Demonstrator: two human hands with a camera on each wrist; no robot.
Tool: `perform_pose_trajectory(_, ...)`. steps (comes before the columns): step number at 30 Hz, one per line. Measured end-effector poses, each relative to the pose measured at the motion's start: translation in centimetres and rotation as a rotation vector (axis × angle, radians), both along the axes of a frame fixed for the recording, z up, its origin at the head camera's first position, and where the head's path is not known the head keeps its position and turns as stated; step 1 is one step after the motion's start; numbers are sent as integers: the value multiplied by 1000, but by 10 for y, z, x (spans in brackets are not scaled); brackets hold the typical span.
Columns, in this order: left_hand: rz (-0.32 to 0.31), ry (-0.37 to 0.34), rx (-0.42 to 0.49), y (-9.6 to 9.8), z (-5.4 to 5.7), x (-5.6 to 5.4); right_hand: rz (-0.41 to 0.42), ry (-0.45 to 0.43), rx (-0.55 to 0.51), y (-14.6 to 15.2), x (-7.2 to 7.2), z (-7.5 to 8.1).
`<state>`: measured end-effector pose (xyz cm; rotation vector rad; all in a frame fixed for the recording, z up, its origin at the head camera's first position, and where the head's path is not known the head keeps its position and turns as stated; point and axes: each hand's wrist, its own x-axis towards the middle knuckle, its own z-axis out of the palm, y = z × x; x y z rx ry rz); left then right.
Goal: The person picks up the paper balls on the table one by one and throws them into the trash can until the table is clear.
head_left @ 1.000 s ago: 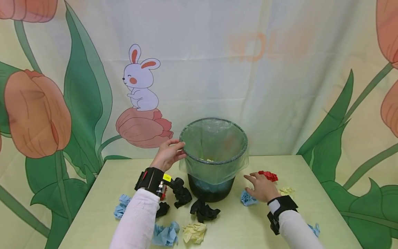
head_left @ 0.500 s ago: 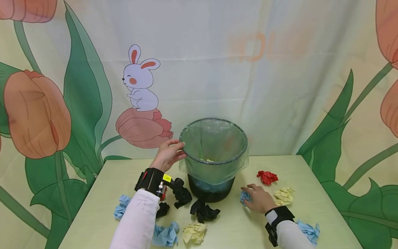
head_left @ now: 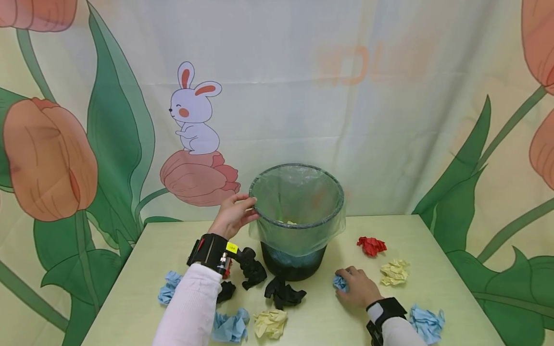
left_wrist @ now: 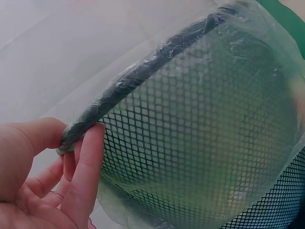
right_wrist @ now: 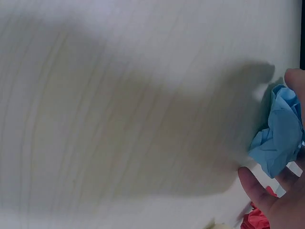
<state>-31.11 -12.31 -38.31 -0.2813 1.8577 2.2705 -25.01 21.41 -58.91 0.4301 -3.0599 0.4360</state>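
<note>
A mesh wastebasket (head_left: 294, 269) lined with a thin green plastic bag (head_left: 298, 240) stands at the back of the table. My left hand (head_left: 233, 215) pinches its rim on the left side, thumb and fingers on either side of the edge, as the left wrist view shows. To the right of the basket, my right hand (head_left: 358, 289) has its thumb and fingers curled round a blue crumpled paper ball (head_left: 340, 283). That blue ball (right_wrist: 281, 133) sits between thumb and fingers in the right wrist view, close over the tabletop.
Right of the basket lie a red paper ball (head_left: 371, 246), a yellow one (head_left: 395, 272) and another blue one (head_left: 426, 324). Black (head_left: 284, 294), yellow (head_left: 270, 323) and blue (head_left: 231, 326) balls lie in front, with several more near the left forearm. A printed curtain (head_left: 277, 96) hangs behind the table.
My right hand has moved from near the red ball toward me and slightly left, down onto the blue paper ball, and now grips it. The left hand stays on the rim.
</note>
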Motion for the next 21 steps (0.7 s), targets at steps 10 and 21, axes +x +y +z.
perform_pose_trajectory(10, 3, 0, 2, 0, -2, -1, 20, -4, 28, -1, 0, -8)
perform_pose_trajectory(21, 0, -2, 4, 0, -1, 0, 28, -17, 5, -2, 3, -6)
